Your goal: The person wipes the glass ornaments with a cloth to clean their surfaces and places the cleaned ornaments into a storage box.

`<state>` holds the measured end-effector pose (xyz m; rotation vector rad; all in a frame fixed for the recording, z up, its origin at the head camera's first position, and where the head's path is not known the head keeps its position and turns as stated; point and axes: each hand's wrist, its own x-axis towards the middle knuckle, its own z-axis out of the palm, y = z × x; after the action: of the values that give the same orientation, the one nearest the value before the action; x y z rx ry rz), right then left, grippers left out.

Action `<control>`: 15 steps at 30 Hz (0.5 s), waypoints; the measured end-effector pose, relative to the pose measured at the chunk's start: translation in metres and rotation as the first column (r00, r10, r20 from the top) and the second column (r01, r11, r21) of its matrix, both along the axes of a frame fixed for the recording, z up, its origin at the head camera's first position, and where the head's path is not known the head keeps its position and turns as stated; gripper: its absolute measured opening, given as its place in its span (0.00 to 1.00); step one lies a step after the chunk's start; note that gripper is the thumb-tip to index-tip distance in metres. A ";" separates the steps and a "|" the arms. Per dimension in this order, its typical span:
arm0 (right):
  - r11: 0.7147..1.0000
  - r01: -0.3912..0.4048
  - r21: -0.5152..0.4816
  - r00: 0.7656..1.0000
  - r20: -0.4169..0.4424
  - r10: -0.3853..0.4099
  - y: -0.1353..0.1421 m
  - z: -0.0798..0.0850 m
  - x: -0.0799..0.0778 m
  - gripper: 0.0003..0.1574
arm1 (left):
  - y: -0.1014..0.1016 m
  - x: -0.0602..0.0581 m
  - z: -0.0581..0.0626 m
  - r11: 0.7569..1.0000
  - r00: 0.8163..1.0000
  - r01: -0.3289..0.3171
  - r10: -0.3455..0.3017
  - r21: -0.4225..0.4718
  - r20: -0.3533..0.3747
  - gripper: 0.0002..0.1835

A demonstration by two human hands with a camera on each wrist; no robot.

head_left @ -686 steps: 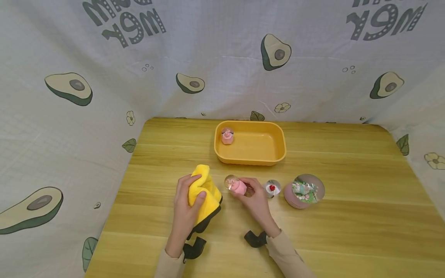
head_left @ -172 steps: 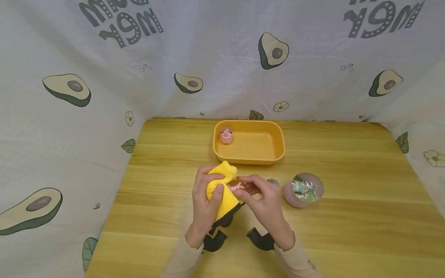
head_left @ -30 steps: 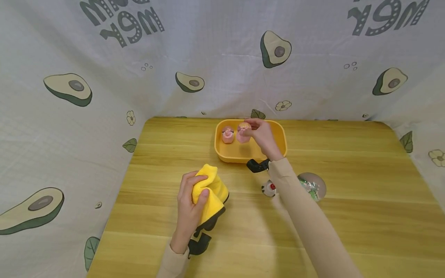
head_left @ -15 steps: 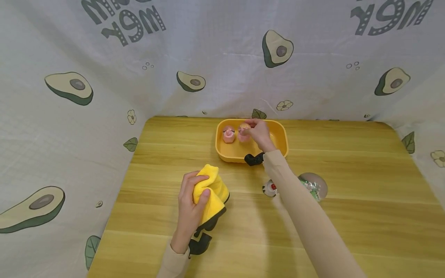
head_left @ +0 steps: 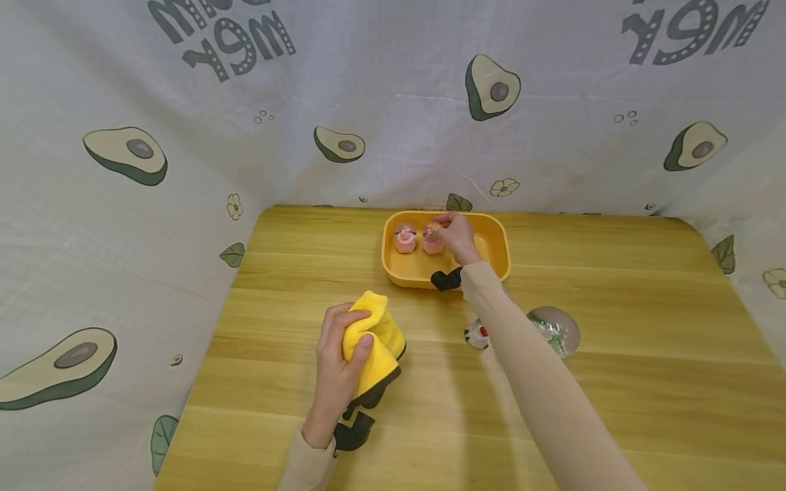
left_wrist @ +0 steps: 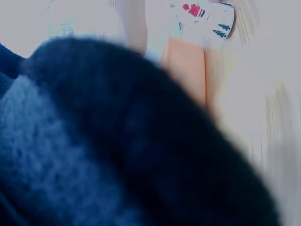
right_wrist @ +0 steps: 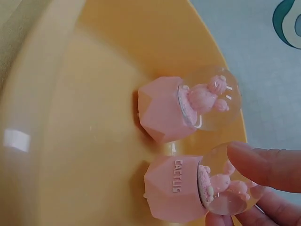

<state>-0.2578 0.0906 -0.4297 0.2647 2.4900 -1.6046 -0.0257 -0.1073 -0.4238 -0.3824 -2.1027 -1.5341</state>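
My right hand (head_left: pixel 460 237) pinches the clear dome of a pink-based snow globe (right_wrist: pixel 176 188) inside the yellow tray (head_left: pixel 406 279). "CACTUS" is written on its faceted base, and it stands upright in the tray, beside a matching pink snow globe (right_wrist: pixel 162 110) to its left. Thumb and fingertips are round the dome in the right wrist view. Over the table, nearer the front, my left hand (head_left: pixel 334 365) grips a bunched yellow cloth (head_left: pixel 376 344) with a dark border. In the left wrist view that cloth (left_wrist: pixel 141 132) is blurred and covers most of the picture.
A small white snow globe (head_left: pixel 475 334) with a red figure stands on the wooden table (head_left: pixel 276 307), right of the cloth. Behind my right sleeve (head_left: pixel 540 382), a larger snow globe (head_left: pixel 561 329) is partly hidden. A printed curtain (head_left: pixel 405 123) hangs behind the table.
Since 5.7 s ago, the pink snow globe has gone from the cloth into the tray. Over the last second it has lowered slightly in my right hand. My left hand keeps the cloth almost still.
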 end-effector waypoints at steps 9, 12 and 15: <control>0.998 -0.014 0.058 1.000 0.000 0.014 0.000 -0.002 -0.002 0.25 | 0.000 -0.002 -0.003 1.000 1.000 0.005 -0.005 0.000 -0.010 0.13; 0.997 -0.018 0.072 1.000 -0.008 0.018 0.000 -0.004 -0.003 0.24 | 0.000 -0.001 -0.001 1.000 1.000 0.000 0.000 -0.005 -0.012 0.12; 0.996 -0.029 0.085 0.999 -0.018 0.030 -0.001 -0.006 -0.003 0.25 | 0.001 -0.001 0.000 1.000 1.000 0.001 -0.001 -0.004 0.004 0.13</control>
<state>-0.2612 0.0899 -0.4362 0.2237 2.5674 -1.4996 -0.0265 -0.1064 -0.4235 -0.3819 -2.1093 -1.5324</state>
